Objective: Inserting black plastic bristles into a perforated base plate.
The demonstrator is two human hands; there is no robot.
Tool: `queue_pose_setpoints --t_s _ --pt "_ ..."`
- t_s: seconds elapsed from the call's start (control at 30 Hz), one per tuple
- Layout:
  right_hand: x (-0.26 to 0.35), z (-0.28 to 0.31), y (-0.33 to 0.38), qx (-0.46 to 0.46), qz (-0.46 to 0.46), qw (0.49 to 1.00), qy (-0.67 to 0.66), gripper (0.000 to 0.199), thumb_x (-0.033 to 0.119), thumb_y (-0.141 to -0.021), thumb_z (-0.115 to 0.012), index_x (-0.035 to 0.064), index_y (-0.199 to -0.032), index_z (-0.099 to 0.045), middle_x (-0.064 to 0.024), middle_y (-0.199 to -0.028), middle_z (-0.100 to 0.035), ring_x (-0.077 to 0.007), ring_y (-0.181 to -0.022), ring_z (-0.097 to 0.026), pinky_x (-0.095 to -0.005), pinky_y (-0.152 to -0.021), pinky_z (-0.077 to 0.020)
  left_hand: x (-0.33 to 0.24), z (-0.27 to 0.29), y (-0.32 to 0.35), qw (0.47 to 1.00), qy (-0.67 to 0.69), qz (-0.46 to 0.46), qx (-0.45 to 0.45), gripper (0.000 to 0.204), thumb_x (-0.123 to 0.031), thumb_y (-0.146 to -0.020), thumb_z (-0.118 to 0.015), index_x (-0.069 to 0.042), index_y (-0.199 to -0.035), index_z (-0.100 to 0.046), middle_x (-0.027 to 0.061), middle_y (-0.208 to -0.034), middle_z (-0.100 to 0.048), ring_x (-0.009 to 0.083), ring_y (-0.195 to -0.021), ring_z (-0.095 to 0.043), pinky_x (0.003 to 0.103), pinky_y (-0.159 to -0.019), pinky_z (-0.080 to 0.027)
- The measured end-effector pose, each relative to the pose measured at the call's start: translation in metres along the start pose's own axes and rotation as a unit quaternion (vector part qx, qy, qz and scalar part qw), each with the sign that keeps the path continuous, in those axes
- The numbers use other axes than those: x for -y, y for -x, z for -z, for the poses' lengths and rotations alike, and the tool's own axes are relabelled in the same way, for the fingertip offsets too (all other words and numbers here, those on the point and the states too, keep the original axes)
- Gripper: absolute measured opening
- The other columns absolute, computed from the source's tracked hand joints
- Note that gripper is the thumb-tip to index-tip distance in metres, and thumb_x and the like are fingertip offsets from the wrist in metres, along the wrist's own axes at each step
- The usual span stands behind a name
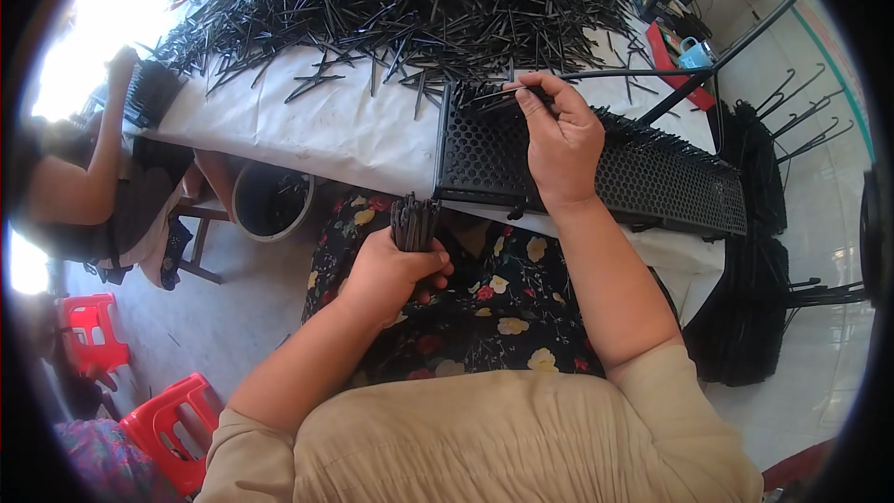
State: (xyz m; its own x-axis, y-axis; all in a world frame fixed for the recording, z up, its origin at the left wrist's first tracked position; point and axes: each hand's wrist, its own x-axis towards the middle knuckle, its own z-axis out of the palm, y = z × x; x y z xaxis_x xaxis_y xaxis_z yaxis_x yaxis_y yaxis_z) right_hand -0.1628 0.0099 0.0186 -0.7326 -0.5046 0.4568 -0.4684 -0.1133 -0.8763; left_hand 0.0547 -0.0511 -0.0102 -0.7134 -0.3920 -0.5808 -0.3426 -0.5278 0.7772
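Observation:
My left hand (402, 270) is closed round an upright bundle of thin black sticks (415, 224), held over my lap. My right hand (563, 140) pinches one thin black stick (503, 93) between thumb and fingertips, above the far edge of a black perforated rack (484, 154). Many more sticks stand packed along the rack's top, running off to the right. The rack's holes are too small to make out singly where my hand covers them. Behind it, a large heap of loose black sticks (391, 0) covers the table.
White sheeting (279, 121) covers the table. At the left a person (79, 177) works at another black rack (154, 93), near a bucket (272, 200). Red stools (172, 424) stand lower left. A metal bar (764, 23) crosses at right, beside a blue mug (695, 53) and hanging black bundles (745, 317).

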Motion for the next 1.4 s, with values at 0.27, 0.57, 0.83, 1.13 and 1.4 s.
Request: queue_pose_setpoints --t_s 0.27,0.57,0.83,1.13,1.4 --pt "0.0 -0.005 -0.002 -0.008 0.06 0.998 0.018 0.013 0.004 -0.087 -0.069 0.0025 -0.1 -0.07 -0.0036 -0.082 -0.072 -0.0041 -0.067 -0.059 -0.0195 -0.061 -0.0458 0.002 -0.001 -0.001 1.0 0.006 -0.016 -0.004 0.006 -0.006 -0.083 -0.067 -0.003 -0.086 -0.063 0.0082 -0.078 -0.067 0.0141 -0.062 -0.062 0.026 -0.046 -0.045" --pt "0.007 -0.004 -0.012 0.117 0.147 0.975 0.122 0.013 0.001 -0.087 -0.066 0.0008 -0.1 -0.069 -0.0071 -0.09 -0.073 -0.0116 -0.082 -0.068 -0.0227 -0.073 -0.0512 0.002 0.003 -0.001 1.0 -0.003 -0.011 -0.011 0.006 -0.006 -0.083 -0.067 -0.004 -0.086 -0.062 0.0079 -0.079 -0.067 0.0137 -0.062 -0.062 0.026 -0.048 -0.046" --pt "0.01 -0.016 -0.032 0.135 0.183 0.942 0.246 0.015 0.008 -0.083 -0.071 0.006 -0.098 -0.071 -0.0088 -0.088 -0.071 -0.0227 -0.081 -0.067 -0.0306 -0.073 -0.0522 0.001 0.0 0.0 1.0 -0.007 -0.014 -0.009 0.006 -0.005 -0.083 -0.066 -0.004 -0.087 -0.062 0.008 -0.079 -0.067 0.0138 -0.062 -0.062 0.026 -0.047 -0.046" --pt "-0.008 -0.013 -0.033 0.182 0.295 0.896 0.277 0.019 0.017 -0.086 -0.069 0.0144 -0.105 -0.074 -0.008 -0.096 -0.073 -0.0267 -0.117 -0.06 -0.0389 -0.1 -0.0437 0.002 0.001 0.0 1.0 -0.009 -0.009 -0.014 0.008 -0.005 -0.083 -0.066 -0.003 -0.088 -0.06 0.0083 -0.08 -0.066 0.0146 -0.064 -0.062 0.026 -0.049 -0.047" --pt "-0.01 -0.008 -0.03 0.185 0.248 0.905 0.291 0.026 0.026 -0.092 -0.063 0.0163 -0.115 -0.07 -0.0085 -0.101 -0.072 -0.0281 -0.128 -0.052 -0.0452 -0.109 -0.0344 0.002 0.002 -0.001 1.0 0.002 -0.019 -0.013 0.007 -0.007 -0.085 -0.067 -0.002 -0.087 -0.062 0.008 -0.079 -0.066 0.0145 -0.064 -0.062 0.026 -0.048 -0.046"
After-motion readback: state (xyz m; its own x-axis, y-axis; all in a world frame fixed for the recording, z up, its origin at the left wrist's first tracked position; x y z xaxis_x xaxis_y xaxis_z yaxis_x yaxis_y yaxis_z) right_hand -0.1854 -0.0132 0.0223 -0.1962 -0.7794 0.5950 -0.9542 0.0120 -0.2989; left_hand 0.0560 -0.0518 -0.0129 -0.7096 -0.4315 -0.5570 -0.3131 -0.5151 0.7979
